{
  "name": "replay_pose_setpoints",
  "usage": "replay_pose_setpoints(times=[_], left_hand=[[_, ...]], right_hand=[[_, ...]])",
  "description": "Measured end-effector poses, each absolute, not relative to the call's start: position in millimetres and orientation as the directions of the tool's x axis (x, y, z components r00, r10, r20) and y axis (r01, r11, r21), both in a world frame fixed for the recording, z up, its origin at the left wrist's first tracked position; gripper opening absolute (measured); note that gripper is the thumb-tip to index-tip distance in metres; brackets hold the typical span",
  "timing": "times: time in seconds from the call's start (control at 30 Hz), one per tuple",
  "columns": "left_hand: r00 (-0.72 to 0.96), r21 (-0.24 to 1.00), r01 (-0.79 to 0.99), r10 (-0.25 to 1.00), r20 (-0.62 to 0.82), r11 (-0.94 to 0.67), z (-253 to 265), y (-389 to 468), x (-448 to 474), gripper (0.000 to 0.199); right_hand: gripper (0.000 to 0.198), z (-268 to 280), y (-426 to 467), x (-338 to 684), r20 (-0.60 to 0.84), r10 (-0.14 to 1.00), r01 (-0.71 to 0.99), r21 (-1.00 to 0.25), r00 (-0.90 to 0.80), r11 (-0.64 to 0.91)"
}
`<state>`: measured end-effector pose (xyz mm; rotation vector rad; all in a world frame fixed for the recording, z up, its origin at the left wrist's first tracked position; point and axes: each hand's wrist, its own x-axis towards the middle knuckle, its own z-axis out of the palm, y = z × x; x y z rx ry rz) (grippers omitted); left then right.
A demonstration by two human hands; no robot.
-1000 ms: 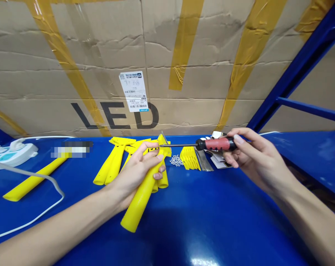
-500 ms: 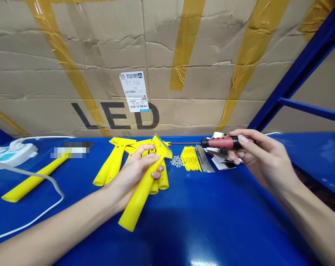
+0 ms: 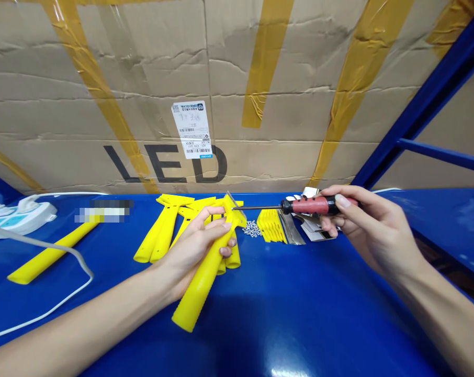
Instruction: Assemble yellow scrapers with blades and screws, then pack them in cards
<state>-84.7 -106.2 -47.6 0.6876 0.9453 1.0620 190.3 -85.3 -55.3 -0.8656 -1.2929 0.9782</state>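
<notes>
My left hand (image 3: 200, 241) is wrapped around a yellow scraper (image 3: 200, 280), its handle slanting down toward me and its head up. A thin metal blade edge shows along the head's far side. Between the fingers and thumb of my right hand (image 3: 372, 225) is a screwdriver (image 3: 311, 205) with a red and black handle, held level. Its tip meets the scraper's head at a screw. Just beyond lie a pile of small screws (image 3: 252, 229), a row of small yellow plates (image 3: 271, 226) and a stack of metal blades (image 3: 292, 228).
Several yellow scraper handles (image 3: 158, 233) lie behind my left hand. Another yellow scraper (image 3: 52, 256) rests at left near a white power strip (image 3: 29, 217) and its cable (image 3: 78, 264). A large cardboard box (image 3: 300, 94) stands behind the blue table (image 3: 268, 314). Folded papers (image 3: 315, 230) lie near my right hand.
The screwdriver's tip has come left onto the screw in the scraper's head; before, it was just right of the head. My left hand and scraper have shifted slightly right.
</notes>
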Motion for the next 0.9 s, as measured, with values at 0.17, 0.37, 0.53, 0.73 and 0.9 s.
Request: replay_pose_setpoints(times=[0.17, 0.37, 0.53, 0.73, 0.9], left_hand=[[0.161, 0.847, -0.411, 0.941, -0.297, 0.338, -46.1, -105.7, -83.6, 0.03], [0.176, 0.891, -0.355, 0.956, -0.234, 0.283, -51.0, -109.0, -84.3, 0.029], [0.147, 0.911, -0.324, 0.965, -0.217, 0.254, -53.8, -110.8, -83.5, 0.034], [0.138, 0.929, -0.291, 0.971, -0.196, 0.229, -50.2, -114.3, -78.3, 0.029], [0.095, 0.93, -0.302, 0.977, -0.19, 0.21, -47.8, -113.8, -79.8, 0.033]], right_hand=[[0.019, -57.2, -83.6, 194.6, 0.407, 0.913, 0.0, -0.914, -0.018, 0.407], [0.029, -57.8, -82.0, 194.3, 0.377, 0.926, 0.195, -0.91, 0.025, 0.366], [0.029, -51.6, -85.4, 189.8, 0.253, 0.965, -0.061, -0.967, -0.065, 0.249], [0.028, -53.5, -83.5, 189.8, 0.277, 0.961, 0.109, -0.955, -0.02, 0.278], [0.032, -56.0, -83.0, 191.4, 0.215, 0.964, -0.064, -0.976, -0.155, 0.207]])
